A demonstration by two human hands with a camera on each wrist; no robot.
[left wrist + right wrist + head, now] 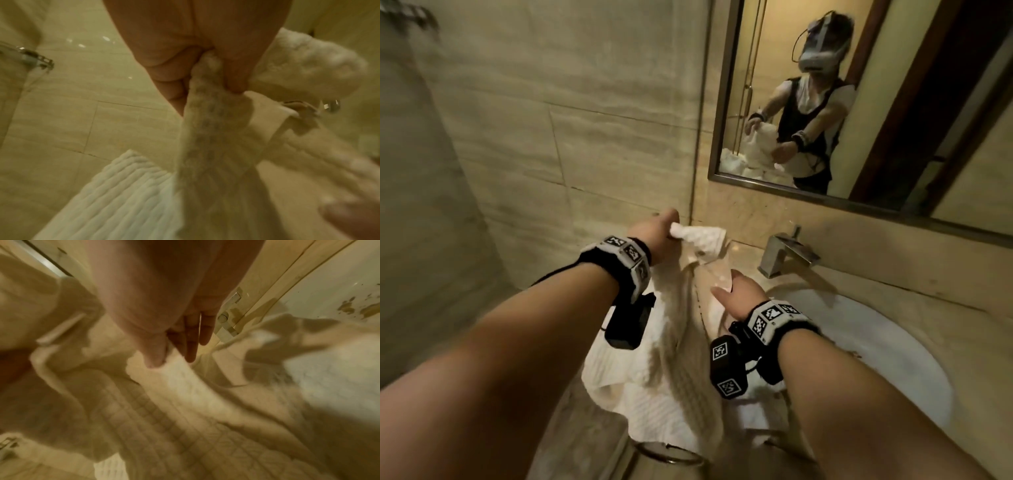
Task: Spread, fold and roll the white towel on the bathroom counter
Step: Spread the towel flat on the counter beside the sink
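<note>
Towel: white towel (pixel 671 346), waffle/ribbed weave, bunched and lifted at its top end; rest drapes down over desk edge, centre-lower frame in head view. Part of it spills right toward the basin.
Left hand: left hand (pixel 657 236) mid-frame, above the towel's top end, clenched round a corner of it; left wrist view shows thumb and fingers (pixel 234 76) pinching gathered fabric, cloth hanging taut below.
Right hand: right hand (pixel 739 294) just right of centre, lower than left. Right wrist view: thumb and fingers (pixel 191 344) nipping a towel edge, fingers fairly straight, pointing down into the cloth. Grasp looks light; blurred.
Hands rel.: near each other, both on upper part of same towel, left further up frame.
Desk: beige stone desk (pixel 893 301), towel lying partly on it, lower centre to right.
Basin: white oval sink (pixel 887 346) set in desk, right half of frame; dark flecks on its inner wall in right wrist view.
Tap: square chrome faucet (pixel 780 253) behind basin, right of centre, apart from towel.
Mirror: framed mirror (pixel 726 85) upper right; reflects a person w/ headset holding the lifted towel w/ both hands.
Wall: beige tiled wall (pixel 551 120) upper left and centre.
Wrist gear: marker bands + black camera units on both wrists.
Ring: metal ring (pixel 667 455) at bottom centre, under towel's hanging edge.
</note>
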